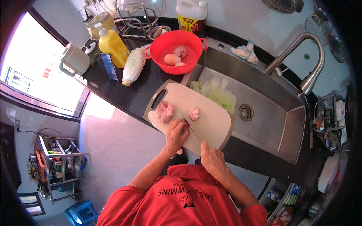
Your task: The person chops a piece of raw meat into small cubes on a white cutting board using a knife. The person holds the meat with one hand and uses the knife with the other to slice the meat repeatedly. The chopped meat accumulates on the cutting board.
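Note:
A pale cutting board (203,107) with a grey-brown rim lies across the counter's front and the sink's left edge. My right hand (213,160) grips a kitchen knife (191,127) by its handle, and the narrow blade slants away to the left over the board. Beside the blade, my left hand (177,135) is closed with fingers curled down at the board; whatever lies under the fingertips is hidden. One lump of raw pink meat (165,112) sits left of the blade, beyond my left hand. A smaller pink piece (194,113) rests just right of the knife tip.
Pale green cabbage leaves (215,91) lie in the steel sink (264,132) beside the board. Behind stands a red basin (175,41) holding several rounded items. A napa cabbage (135,66), propped phone (109,67) and yellow pump bottle (113,45) stand left. The faucet (294,51) arches at right.

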Available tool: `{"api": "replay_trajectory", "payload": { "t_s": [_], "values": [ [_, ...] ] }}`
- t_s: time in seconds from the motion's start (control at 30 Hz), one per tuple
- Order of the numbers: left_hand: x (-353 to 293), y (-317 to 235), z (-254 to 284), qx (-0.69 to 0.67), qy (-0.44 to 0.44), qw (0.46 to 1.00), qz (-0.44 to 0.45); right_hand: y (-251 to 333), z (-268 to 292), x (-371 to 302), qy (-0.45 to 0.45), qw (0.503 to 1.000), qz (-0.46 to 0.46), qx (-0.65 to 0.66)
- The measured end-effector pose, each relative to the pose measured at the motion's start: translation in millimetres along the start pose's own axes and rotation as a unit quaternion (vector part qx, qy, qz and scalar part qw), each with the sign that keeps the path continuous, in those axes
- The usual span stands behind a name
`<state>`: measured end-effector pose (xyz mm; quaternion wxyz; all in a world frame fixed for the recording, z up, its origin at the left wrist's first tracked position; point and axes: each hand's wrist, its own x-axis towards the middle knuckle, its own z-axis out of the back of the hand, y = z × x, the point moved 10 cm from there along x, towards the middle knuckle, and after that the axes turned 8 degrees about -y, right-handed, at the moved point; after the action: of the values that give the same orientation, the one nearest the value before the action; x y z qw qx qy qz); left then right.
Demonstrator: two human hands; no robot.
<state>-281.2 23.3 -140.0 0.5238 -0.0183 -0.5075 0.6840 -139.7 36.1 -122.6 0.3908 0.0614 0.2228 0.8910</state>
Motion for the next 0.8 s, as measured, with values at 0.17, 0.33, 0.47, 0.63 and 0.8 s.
{"api": "replay_trajectory", "payload": {
  "t_s": [0.17, 0.33, 0.47, 0.63, 0.8],
  "values": [
    [2, -4, -2, -0.007, 0.015, 1.0, -0.016, 22, -3, 52, -0.05, 0.996, 0.017, 0.065],
    [1, 4, -1, 0.003, 0.003, 1.0, -0.003, 16, -9, 43, 0.005, 0.999, -0.014, 0.032],
    [0, 4, 1, -0.003, -0.009, 1.0, -0.002, -12, -12, -9, 0.038, 0.995, -0.089, 0.031],
    [-1, 8, 1, -0.045, -0.018, 0.999, 0.023, -12, -10, 28, 0.033, 0.995, -0.068, 0.057],
    [0, -6, 8, -0.029, -0.034, 0.998, -0.041, -21, 3, 28, -0.018, 0.995, -0.076, 0.062]
  ]
}}
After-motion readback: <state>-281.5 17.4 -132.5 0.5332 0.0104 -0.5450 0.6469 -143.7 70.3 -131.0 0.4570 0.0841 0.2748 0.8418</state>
